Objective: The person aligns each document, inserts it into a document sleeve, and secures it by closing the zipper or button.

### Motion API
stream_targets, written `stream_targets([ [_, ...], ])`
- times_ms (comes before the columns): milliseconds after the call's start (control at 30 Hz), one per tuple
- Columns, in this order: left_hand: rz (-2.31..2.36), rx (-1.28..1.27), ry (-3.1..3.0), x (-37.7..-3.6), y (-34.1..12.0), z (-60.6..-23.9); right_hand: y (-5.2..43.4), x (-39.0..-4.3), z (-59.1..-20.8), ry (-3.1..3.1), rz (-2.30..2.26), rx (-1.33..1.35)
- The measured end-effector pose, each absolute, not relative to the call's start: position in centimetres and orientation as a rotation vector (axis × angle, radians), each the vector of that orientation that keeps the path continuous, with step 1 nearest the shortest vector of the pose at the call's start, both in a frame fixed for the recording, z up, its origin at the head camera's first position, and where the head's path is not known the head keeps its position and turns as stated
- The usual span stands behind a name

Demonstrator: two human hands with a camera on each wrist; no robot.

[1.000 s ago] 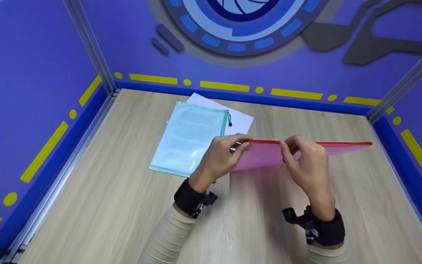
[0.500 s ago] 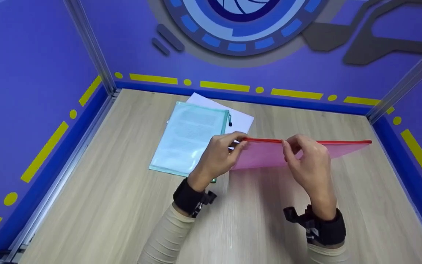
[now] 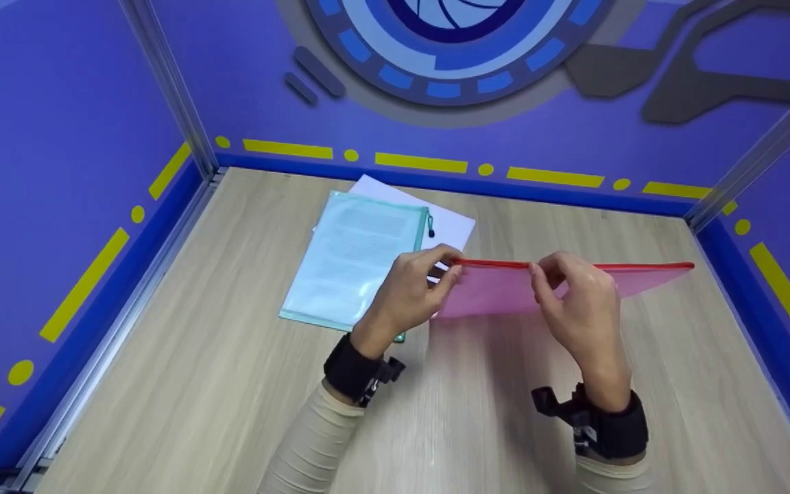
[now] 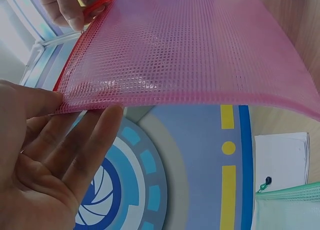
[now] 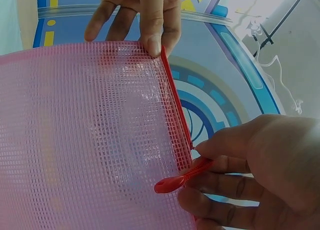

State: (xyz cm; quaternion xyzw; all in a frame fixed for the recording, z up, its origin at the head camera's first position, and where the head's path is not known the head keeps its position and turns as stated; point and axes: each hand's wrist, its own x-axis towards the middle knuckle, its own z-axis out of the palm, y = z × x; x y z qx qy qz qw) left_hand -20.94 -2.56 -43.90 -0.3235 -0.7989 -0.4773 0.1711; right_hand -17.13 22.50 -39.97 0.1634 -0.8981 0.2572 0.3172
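Note:
A pink mesh zipper pouch (image 3: 487, 291) with a red zipper along its top edge is held up over the table. My left hand (image 3: 409, 291) pinches its top left corner between thumb and fingers; the left wrist view shows that hand (image 4: 60, 150) at the pouch's edge. Partway along the zipper, my right hand (image 3: 577, 298) pinches at the slider. In the right wrist view the red zipper pull (image 5: 172, 183) sticks out past the curled fingers of that hand (image 5: 255, 175). The zipper to the left of the slider looks closed.
A pale green mesh zipper pouch (image 3: 350, 254) lies on the wooden table (image 3: 217, 357), left of the pink one. Beneath it, white paper sheets (image 3: 455, 228) stick out toward the back. Blue printed panels (image 3: 422, 140) enclose the table at the back and sides.
My right hand has shifted slightly rightward along the zipper, and my left hand slightly left. The pink pouch has tilted a little, showing more of its front. The green pouch has stayed still.

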Motion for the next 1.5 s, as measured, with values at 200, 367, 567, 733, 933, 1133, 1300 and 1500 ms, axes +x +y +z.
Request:
stream_targets([
  [200, -1.328, -0.865, -2.378, -20.8, -2.4, -43.9, 22.3, -17.1, -40.0, -2.341, 0.691, 0.545],
  [367, -1.214, -0.813, -2.497, -20.4, -2.1, -43.9, 21.8, -16.9, -40.0, -2.356, 0.723, 0.651],
  [567, -1.09, -0.893, -2.495, -20.0, -1.7, -43.9, 21.7, -16.6, -39.8, -2.361, 0.708, 0.67],
  [733, -1.045, -0.908, -2.458, -20.0, -1.7, -43.7, 22.4, -16.7, -39.5, -2.335, 0.674, 0.652],
  [933, -1.003, -0.971, -2.432, -19.8, -1.6, -43.6, 23.1, -16.6, -39.4, -2.325, 0.651, 0.66],
  [1133, -0.977, -0.976, -2.424, -19.3, -1.5, -43.9, 23.7, -16.3, -39.6, -2.333, 0.638, 0.617],
  [1300, -0.973, -0.968, -2.445, -19.3, -1.6, -43.8, 23.8, -16.3, -39.6, -2.353, 0.634, 0.63],
  [1500, -0.987, -0.956, -2.465, -19.6, -1.8, -43.5, 23.5, -16.8, -39.8, -2.359, 0.66, 0.6],
])
